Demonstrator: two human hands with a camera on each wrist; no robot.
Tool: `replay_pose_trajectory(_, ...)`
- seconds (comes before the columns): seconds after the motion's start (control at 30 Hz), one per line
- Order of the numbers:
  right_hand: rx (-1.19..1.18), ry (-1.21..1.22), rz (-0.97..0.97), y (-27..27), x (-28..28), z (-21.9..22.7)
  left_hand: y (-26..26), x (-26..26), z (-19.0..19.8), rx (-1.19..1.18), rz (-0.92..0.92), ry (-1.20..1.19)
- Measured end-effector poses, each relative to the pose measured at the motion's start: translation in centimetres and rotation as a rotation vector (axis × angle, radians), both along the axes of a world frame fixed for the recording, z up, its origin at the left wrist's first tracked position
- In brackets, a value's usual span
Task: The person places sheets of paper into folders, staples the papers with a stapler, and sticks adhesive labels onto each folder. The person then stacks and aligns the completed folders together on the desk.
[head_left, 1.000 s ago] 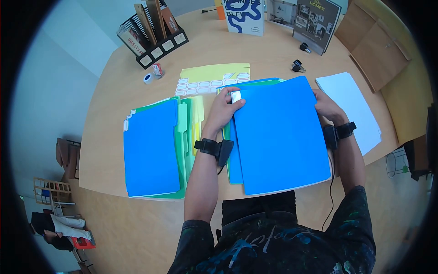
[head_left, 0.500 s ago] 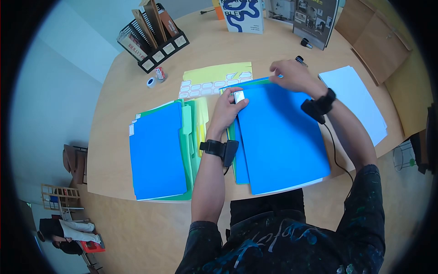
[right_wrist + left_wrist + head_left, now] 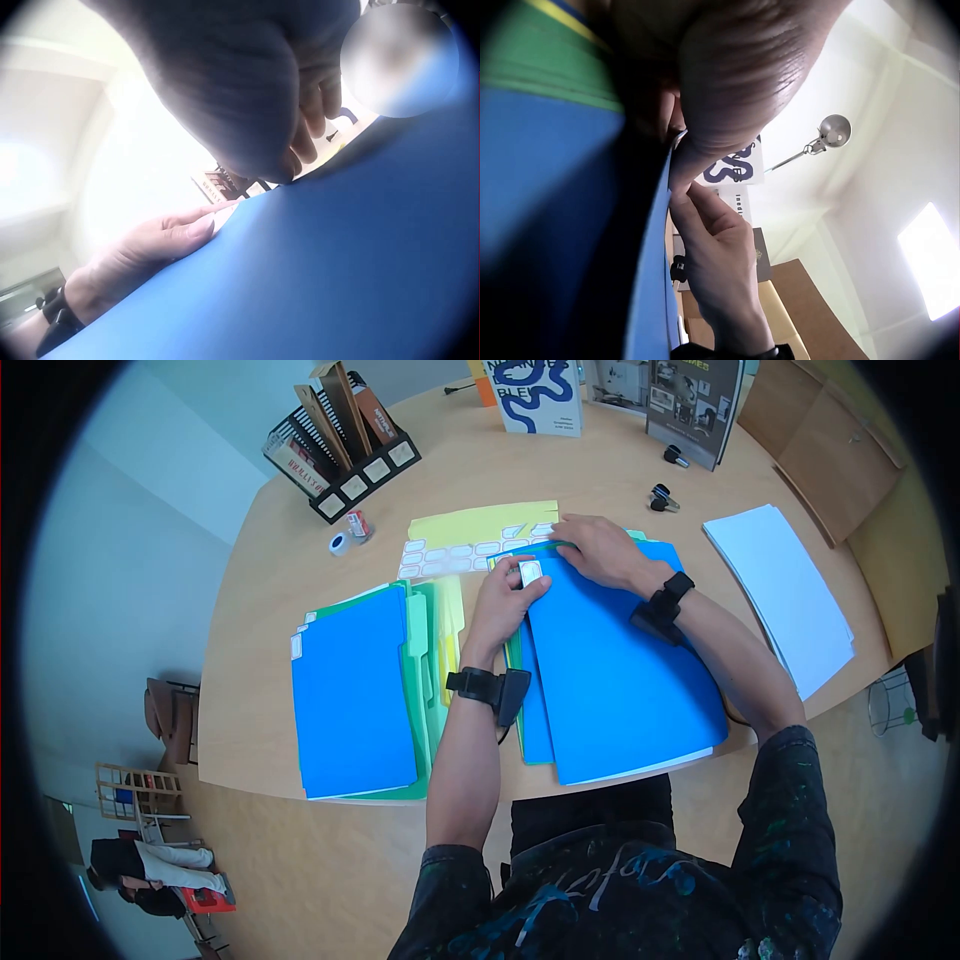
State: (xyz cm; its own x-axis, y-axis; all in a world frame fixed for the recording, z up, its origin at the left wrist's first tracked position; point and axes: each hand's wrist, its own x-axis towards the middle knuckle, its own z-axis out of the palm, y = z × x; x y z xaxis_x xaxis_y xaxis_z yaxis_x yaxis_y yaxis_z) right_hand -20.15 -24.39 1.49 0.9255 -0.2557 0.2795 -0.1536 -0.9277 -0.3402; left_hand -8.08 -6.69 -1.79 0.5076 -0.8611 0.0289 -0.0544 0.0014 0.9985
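A large blue folder [image 3: 630,680] lies at a slant over a stack of blue, green and yellow ones. My left hand [image 3: 500,606] pinches its upper left corner, thumb on top beside the white label [image 3: 531,571]. My right hand [image 3: 605,552] is at the folder's top edge, just right of the left hand; in the right wrist view its fingers [image 3: 304,142] bend over that edge, the thumb hidden. The left wrist view shows the right hand [image 3: 724,262] with thumb and forefinger together at the blue edge.
Left of the hands is another folder stack [image 3: 355,690]. Behind lie a label sheet [image 3: 450,558], a tape roll [image 3: 339,544], black clips [image 3: 661,498], standing books [image 3: 540,400] and a file rack [image 3: 365,475]. White paper [image 3: 785,600] lies at the right.
My right hand has left the folder's right edge and moved up and left along the top, close to my left hand. The left hand keeps its pinch on the corner.
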Motion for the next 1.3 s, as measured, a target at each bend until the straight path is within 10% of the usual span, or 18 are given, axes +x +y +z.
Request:
replay_pose_trajectory(0.47,0.438,-0.124,-0.122,2.4,-0.8,1.1,0.6,-1.8,1.8,-0.049,-0.085,0.025)
replay_pose_trajectory(0.57,0.432,-0.478,-0.207,-0.3,-3.2,0.7,1.5,-2.7,3.9,0.017,-0.078,0.006)
replay_pose_trajectory(0.77,0.622,-0.325,-0.420,-6.7,-10.3,-0.6,8.1,-4.0,13.2,0.037,0.500,-0.416)
replay_pose_trajectory(0.93,0.280,0.020,-0.252,-4.8,-12.3,-0.2,15.7,4.9,16.8,0.029,0.571,-0.365)
replay_pose_trajectory(1.3,0.206,0.056,-0.471,-2.6,-11.4,1.3,24.1,21.7,4.8,0.770,0.875,-0.840)
